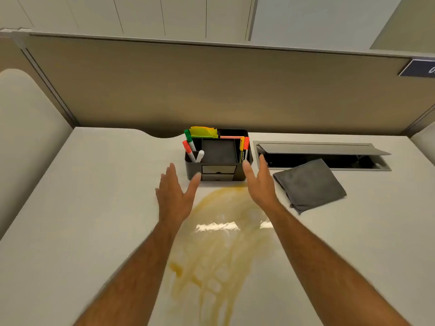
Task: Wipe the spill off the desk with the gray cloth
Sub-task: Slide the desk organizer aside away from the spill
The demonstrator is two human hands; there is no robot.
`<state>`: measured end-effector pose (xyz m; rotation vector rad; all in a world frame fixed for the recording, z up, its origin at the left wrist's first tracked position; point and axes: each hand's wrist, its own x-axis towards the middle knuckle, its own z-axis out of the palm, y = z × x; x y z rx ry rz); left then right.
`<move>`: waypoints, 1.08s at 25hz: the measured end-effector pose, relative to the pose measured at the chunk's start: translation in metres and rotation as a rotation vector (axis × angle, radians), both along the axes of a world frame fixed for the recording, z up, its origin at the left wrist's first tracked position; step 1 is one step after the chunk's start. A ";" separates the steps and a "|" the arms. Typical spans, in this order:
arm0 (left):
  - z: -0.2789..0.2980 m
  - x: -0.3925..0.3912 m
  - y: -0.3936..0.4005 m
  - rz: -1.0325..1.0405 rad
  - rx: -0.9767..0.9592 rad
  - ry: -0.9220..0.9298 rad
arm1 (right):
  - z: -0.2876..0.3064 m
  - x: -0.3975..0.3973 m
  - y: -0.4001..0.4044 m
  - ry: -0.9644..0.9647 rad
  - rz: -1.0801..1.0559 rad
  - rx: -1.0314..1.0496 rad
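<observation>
A yellow-orange spill streaks down the middle of the white desk, from just under a black organizer towards the near edge. The folded gray cloth lies on the desk to the right of the spill, untouched. My left hand is open, palm facing right, just left of the organizer's front. My right hand is open too, palm facing left, at the organizer's right front corner. Both hands hover above the top of the spill and hold nothing.
The black desk organizer holds markers and sticky notes and stands at the back centre. Behind the cloth a cable hatch in the desk is propped open. A beige partition closes off the back.
</observation>
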<state>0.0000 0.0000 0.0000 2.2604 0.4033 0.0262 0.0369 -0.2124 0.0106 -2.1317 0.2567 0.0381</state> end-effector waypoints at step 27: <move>0.046 0.078 0.163 0.358 -0.290 -0.085 | 0.027 0.074 0.168 0.154 -0.116 0.358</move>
